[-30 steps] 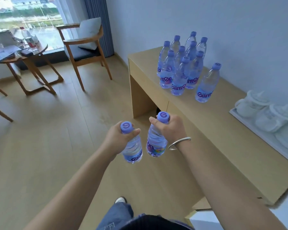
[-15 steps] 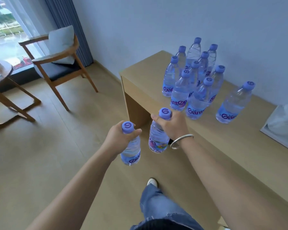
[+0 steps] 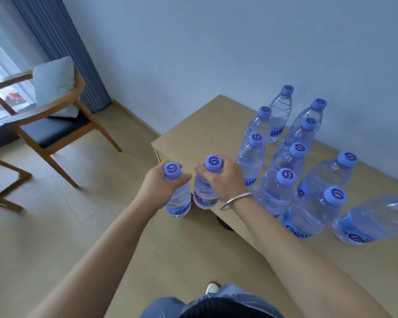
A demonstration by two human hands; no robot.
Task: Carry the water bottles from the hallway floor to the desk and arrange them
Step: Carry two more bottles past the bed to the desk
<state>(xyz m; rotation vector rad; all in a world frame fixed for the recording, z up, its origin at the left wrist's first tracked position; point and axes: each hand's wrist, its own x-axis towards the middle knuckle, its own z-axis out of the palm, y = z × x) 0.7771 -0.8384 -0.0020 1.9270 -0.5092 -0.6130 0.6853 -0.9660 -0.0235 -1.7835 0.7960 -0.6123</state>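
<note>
My left hand (image 3: 157, 188) grips a clear water bottle (image 3: 179, 204) by its neck, just under the purple cap. My right hand (image 3: 225, 180), with a silver bangle on the wrist, grips a second bottle (image 3: 204, 196) the same way. Both bottles hang upright, side by side, just in front of the left front edge of the light wooden desk (image 3: 198, 131). Several more bottles with purple caps (image 3: 283, 191) stand clustered on the desk to the right of my hands, near the wall.
A wooden armchair (image 3: 48, 125) with a dark seat and pale cushion stands at the left by the window and blue curtain (image 3: 62, 53). Part of a wooden table frame (image 3: 7, 177) shows at the far left. My leg and shoe (image 3: 211, 289) are below, on the wood floor.
I have stepped closer to the desk, and the view has swung right. Both hands, each with its bottle, now sit at the desk's front edge beside the standing cluster.
</note>
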